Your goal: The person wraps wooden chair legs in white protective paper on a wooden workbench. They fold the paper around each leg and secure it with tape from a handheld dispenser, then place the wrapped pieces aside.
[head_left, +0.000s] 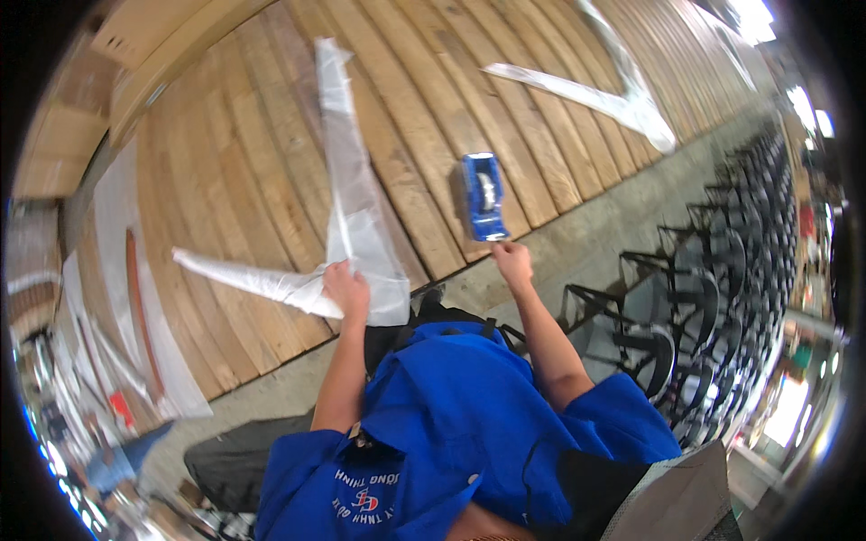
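My left hand (346,290) presses down on a clear plastic sheet (352,194) where two twisted strips of it meet on the wooden plank surface (244,189). My right hand (512,261) holds the lower end of a blue tape dispenser (483,196), which stands out over the planks near their edge. My blue sleeves and shirt fill the lower middle of the view.
A second V-shaped strip of clear plastic (622,95) lies further right on the planks. A row of dark metal chair frames (722,270) stands on the concrete floor to the right. Plastic-wrapped long pieces (135,288) lie at the left, cardboard boxes (63,117) beyond.
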`<state>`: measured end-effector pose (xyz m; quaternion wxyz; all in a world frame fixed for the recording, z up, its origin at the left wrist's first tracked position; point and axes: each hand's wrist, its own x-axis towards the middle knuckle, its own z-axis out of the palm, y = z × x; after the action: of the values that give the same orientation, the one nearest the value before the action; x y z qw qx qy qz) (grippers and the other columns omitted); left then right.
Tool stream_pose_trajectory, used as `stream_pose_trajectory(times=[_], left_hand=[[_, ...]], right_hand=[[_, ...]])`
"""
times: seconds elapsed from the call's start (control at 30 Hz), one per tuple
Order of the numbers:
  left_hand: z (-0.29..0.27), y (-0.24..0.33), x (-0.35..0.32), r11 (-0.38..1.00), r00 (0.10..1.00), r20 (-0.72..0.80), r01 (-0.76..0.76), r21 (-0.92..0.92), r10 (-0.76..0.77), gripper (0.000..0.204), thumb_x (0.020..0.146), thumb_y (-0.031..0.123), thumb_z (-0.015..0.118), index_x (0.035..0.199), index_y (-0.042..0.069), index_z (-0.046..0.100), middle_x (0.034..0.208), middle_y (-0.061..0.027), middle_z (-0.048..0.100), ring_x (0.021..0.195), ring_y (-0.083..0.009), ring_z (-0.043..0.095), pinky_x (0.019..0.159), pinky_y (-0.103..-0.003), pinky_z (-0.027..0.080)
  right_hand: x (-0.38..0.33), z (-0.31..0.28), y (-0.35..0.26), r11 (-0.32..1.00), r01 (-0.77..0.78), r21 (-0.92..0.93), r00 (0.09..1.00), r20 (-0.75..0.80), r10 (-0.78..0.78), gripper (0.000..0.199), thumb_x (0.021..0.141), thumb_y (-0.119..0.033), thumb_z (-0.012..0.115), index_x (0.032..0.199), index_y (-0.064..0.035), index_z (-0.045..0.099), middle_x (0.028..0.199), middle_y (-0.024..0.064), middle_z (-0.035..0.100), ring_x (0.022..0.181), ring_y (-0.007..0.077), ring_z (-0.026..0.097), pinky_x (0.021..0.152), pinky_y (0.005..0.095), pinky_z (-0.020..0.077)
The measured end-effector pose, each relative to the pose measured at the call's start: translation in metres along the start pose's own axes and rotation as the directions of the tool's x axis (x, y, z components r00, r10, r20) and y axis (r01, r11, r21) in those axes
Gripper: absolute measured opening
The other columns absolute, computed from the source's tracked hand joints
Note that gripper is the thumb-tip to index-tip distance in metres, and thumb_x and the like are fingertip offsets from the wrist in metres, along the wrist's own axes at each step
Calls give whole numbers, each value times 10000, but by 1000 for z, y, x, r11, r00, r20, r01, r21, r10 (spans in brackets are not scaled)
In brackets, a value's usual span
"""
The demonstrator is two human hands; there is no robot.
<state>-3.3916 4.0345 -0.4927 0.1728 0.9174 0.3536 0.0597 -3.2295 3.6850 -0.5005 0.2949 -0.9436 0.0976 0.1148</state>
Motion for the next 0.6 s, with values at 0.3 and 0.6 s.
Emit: stream_pose_trajectory(times=[0.3, 0.6], left_hand=[[-5, -14, -23, 994, 998, 0, 66, -91, -66, 455, 903, 194, 660, 1341, 92, 594, 1183, -70, 538, 1215, -310, 469, 1005, -493, 341], [6, -24, -30, 981, 997, -31, 67, -182, -73, 453, 912, 164, 621, 1349, 62, 568, 1292, -89, 547, 1289, -302, 470, 1016, -483, 347]], right_hand=[[-72, 50, -62, 911, 410, -33, 782, 527, -333, 413, 875, -406, 678, 789, -5, 728, 689, 170, 694, 627, 277, 682, 648, 404, 537], [-107, 182, -350, 707, 652, -274, 610, 743, -275, 376, 822, -365, 680, 993, -41, 768, 1024, 193, 745, 1005, 334, 723, 838, 445, 576]])
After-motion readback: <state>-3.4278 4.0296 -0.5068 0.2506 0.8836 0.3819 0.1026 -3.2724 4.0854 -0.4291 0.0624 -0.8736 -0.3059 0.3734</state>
